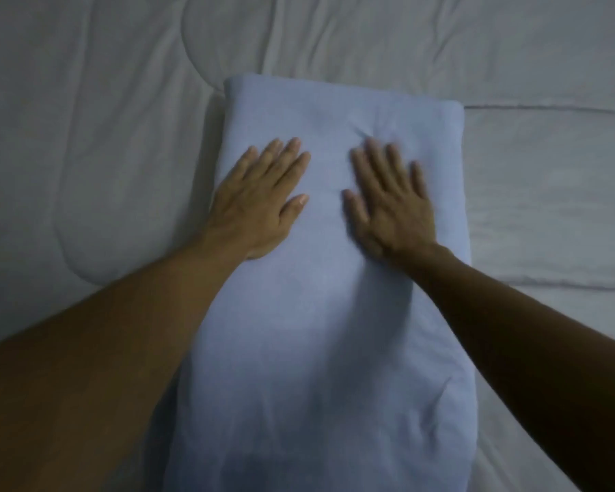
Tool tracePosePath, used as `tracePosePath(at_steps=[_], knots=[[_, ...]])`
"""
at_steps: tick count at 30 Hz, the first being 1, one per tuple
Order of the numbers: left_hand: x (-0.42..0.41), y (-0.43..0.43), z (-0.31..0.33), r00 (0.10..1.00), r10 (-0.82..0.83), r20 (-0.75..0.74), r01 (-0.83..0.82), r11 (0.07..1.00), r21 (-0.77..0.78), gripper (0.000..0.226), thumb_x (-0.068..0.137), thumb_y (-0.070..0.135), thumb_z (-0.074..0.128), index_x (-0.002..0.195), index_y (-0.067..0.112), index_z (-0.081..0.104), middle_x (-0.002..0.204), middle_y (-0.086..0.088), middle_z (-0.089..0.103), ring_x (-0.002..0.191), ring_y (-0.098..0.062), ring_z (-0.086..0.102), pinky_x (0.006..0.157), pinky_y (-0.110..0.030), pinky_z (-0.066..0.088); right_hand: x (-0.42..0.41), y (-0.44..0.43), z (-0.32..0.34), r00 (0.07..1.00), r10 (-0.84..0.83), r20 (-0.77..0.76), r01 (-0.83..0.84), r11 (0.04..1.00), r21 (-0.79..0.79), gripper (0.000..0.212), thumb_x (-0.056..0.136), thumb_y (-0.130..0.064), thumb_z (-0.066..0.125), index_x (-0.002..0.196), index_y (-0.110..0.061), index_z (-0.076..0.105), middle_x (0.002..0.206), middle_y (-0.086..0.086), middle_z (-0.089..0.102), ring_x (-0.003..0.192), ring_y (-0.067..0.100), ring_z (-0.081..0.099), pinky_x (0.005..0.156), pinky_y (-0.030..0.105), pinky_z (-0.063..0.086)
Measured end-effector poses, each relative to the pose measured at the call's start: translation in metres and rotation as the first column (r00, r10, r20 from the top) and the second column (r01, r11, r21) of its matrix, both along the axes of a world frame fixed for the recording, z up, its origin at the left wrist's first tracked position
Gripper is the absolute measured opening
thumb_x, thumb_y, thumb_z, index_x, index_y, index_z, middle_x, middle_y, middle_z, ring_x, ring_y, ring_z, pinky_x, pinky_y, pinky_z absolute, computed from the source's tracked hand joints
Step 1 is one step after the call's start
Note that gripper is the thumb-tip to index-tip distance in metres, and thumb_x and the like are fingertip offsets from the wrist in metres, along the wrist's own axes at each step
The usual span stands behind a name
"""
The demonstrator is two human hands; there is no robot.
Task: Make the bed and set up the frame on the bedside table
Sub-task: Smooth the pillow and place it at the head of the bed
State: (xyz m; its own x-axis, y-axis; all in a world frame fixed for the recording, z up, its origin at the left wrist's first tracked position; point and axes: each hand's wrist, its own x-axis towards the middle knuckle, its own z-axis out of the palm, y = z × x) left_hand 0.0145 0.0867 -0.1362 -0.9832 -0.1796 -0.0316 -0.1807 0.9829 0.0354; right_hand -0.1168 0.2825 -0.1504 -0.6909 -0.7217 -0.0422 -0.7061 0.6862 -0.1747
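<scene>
A pale blue folded blanket (334, 332) lies lengthwise in the middle of the view, on top of a white quilted comforter (86, 136). My left hand (260, 200) lies flat on the blanket's left side with its fingers straight and together. To its right, my right hand (391, 204) also presses flat on the blanket, fingers spread and slightly blurred. Both forearms reach in from the bottom corners. No frame or bedside table is in view.
The white comforter covers the bed on all sides of the blanket, with stitched seams (547, 108) and soft wrinkles. A rounded fold of the comforter (121, 243) lies just left of the blanket.
</scene>
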Motion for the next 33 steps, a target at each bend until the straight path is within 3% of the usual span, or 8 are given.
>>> tracePosePath(at_steps=[5,11,14,18,22,29,31,33], knots=[[-0.017,-0.022,0.011,0.933,0.360,-0.013,-0.360,0.933,0.009,0.068,0.099,0.049,0.022,0.156,0.013,0.014,0.166,-0.006,0.007,0.153,-0.022,0.007,0.122,-0.052,0.006,-0.044,0.006,0.010,0.893,-0.446,0.055,0.446,0.895,0.006,0.070,0.101,-0.051,0.021,0.160,-0.015,0.010,0.169,0.002,0.003,0.156,0.030,-0.001,0.124,0.054,0.002],[-0.040,-0.016,0.005,1.000,-0.025,0.010,0.024,0.999,0.025,0.057,0.101,0.040,0.023,0.156,0.026,0.017,0.165,0.002,0.013,0.152,-0.023,0.013,0.122,-0.048,0.010,-0.044,-0.040,0.013,0.995,0.052,0.086,-0.050,0.999,-0.021,0.061,0.103,-0.045,0.024,0.160,-0.030,0.010,0.169,-0.001,0.002,0.156,0.027,0.000,0.124,0.053,0.004],[-0.032,-0.038,0.000,0.964,0.256,0.078,-0.259,0.965,0.041,0.061,0.100,0.053,0.018,0.156,0.032,0.008,0.166,0.003,0.005,0.152,-0.025,0.007,0.121,-0.052,0.007,-0.065,-0.011,0.004,0.944,-0.300,0.140,0.293,0.954,0.067,0.063,0.100,-0.062,0.018,0.158,-0.040,0.007,0.169,-0.004,0.001,0.155,0.032,0.002,0.122,0.059,0.003],[0.005,-0.029,0.006,0.819,0.547,0.174,-0.573,0.791,0.213,0.070,0.095,0.065,0.015,0.155,0.036,-0.007,0.166,-0.006,0.007,0.151,-0.030,0.013,0.120,-0.054,0.014,-0.054,0.045,0.011,0.686,-0.640,0.347,0.672,0.740,0.035,0.081,0.092,-0.071,0.021,0.158,-0.024,0.020,0.163,0.015,0.025,0.144,0.042,0.033,0.119,0.055,0.025],[0.059,0.024,0.010,0.738,0.658,0.147,-0.664,0.672,0.329,0.082,0.094,0.066,0.025,0.156,0.023,-0.008,0.165,-0.012,0.005,0.149,-0.033,0.018,0.118,-0.054,0.022,0.042,0.076,0.018,0.836,-0.486,0.255,0.539,0.813,-0.219,0.071,0.101,-0.048,0.038,0.159,-0.012,0.017,0.166,0.014,0.018,0.152,0.031,0.021,0.123,0.046,0.020],[0.152,0.094,0.005,0.946,0.315,0.075,-0.323,0.931,0.169,0.073,0.096,0.060,0.030,0.158,0.026,0.009,0.165,-0.012,-0.002,0.153,-0.032,0.002,0.119,-0.059,0.013,0.161,0.116,0.010,0.989,-0.135,0.052,0.139,0.988,-0.073,0.060,0.103,-0.039,0.037,0.158,-0.020,0.025,0.167,0.003,0.019,0.155,0.023,0.015,0.124,0.050,0.015],[0.168,0.089,0.008,0.856,0.498,0.137,-0.516,0.822,0.240,0.074,0.095,0.064,0.027,0.157,0.032,0.003,0.166,-0.012,0.001,0.150,-0.035,0.015,0.119,-0.056,0.017,0.157,0.140,0.011,0.896,-0.434,0.094,0.435,0.900,0.008,0.061,0.103,-0.048,0.027,0.160,-0.026,0.019,0.168,0.004,0.015,0.155,0.028,0.014,0.123,0.050,0.016],[0.175,0.084,0.012,0.671,0.693,0.264,-0.738,0.588,0.331,0.085,0.089,0.074,0.027,0.157,0.030,-0.001,0.164,-0.014,0.014,0.144,-0.038,0.029,0.117,-0.054,0.025,0.150,0.158,0.016,0.637,-0.721,0.272,0.734,0.675,0.069,0.070,0.099,-0.061,0.025,0.158,-0.023,0.021,0.166,0.013,0.020,0.150,0.037,0.024,0.119,0.052,0.023]])
